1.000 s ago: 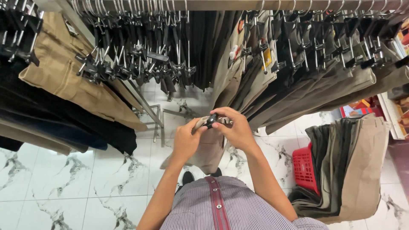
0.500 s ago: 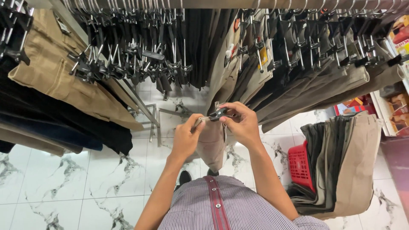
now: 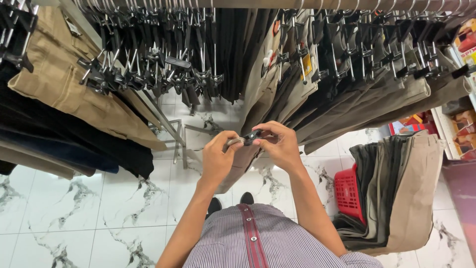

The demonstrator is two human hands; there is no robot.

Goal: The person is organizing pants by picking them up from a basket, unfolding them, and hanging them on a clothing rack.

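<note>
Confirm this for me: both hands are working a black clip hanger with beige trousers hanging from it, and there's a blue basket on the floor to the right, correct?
Not quite: the basket is red, not blue, as the head view shows. The rest holds: the left hand and right hand both work the black clip hanger, with beige trousers hanging from it.

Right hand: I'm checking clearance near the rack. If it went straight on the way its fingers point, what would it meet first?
The right hand points toward the left hand, across the black clip hanger that both pinch. It would likely meet the left hand's fingertips first; depth is unclear.
</note>
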